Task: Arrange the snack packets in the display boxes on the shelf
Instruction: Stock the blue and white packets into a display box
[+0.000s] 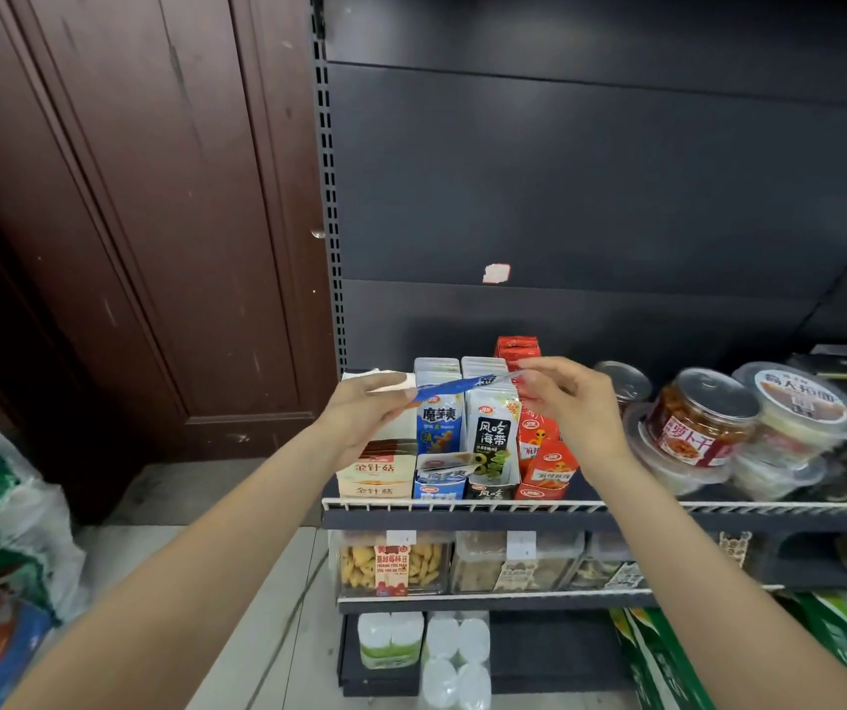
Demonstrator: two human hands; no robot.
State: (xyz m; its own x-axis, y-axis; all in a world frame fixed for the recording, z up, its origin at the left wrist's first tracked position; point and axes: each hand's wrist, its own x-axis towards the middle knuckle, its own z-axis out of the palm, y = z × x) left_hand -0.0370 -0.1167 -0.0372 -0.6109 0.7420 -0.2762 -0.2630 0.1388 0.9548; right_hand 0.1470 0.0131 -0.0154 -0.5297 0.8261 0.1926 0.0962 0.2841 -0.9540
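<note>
A flat blue snack packet (454, 385) is held level above the display boxes, seen nearly edge-on. My left hand (367, 409) pinches its left end and my right hand (567, 402) pinches its right end. Below stand a blue display box (439, 485) with blue packets, a dark box (494, 488) with black-and-white packets, a red box (547, 479) with red packets, and a beige box (376, 474) at the left. All sit on the dark shelf (616, 520) behind a white wire rail.
Clear round tubs (700, 417) of food are stacked to the right on the same shelf. Lower shelves hold clear boxes of biscuits (393, 563) and white rolls (454, 653). A brown wooden door (129, 222) stands at the left, with bags (1, 556) on the floor.
</note>
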